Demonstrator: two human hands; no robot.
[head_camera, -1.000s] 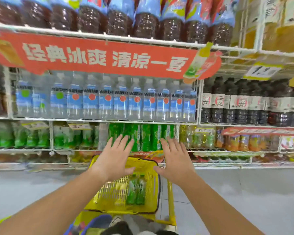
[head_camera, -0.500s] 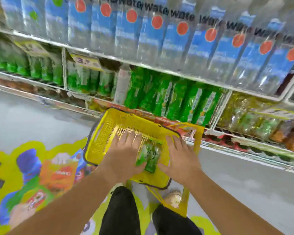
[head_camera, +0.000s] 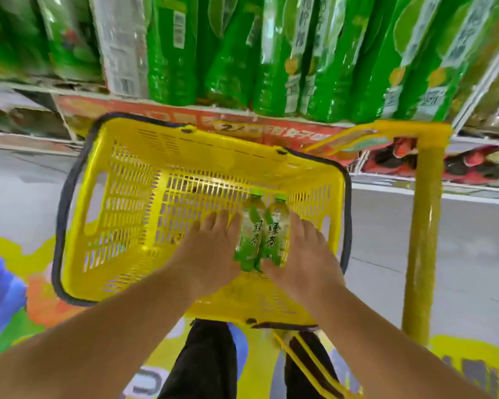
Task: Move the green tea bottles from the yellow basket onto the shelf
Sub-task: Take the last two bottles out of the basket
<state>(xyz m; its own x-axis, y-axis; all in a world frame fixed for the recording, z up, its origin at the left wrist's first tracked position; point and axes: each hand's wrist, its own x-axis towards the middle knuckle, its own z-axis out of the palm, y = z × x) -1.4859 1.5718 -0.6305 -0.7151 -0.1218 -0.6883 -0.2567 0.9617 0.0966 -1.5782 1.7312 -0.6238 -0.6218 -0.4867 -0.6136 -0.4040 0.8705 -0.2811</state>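
The left hand point(head_camera: 211, 254) and right hand point(head_camera: 303, 254), fingers straight, flank two bottles point(head_camera: 249, 234) lying by the right wall of the basket point(head_camera: 75, 197). Light, slick plastic, I'd judge; grip their labelled middles.

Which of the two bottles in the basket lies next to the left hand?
The left bottle, beside the left hand; the right bottle lies by the right hand.

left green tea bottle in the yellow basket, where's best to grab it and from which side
Grip the left bottle round its labelled middle, from above and its left side, beside the left hand. It lies flat in the basket, cap pointing away, with the right bottle close against its other side, leaving only top and left free.
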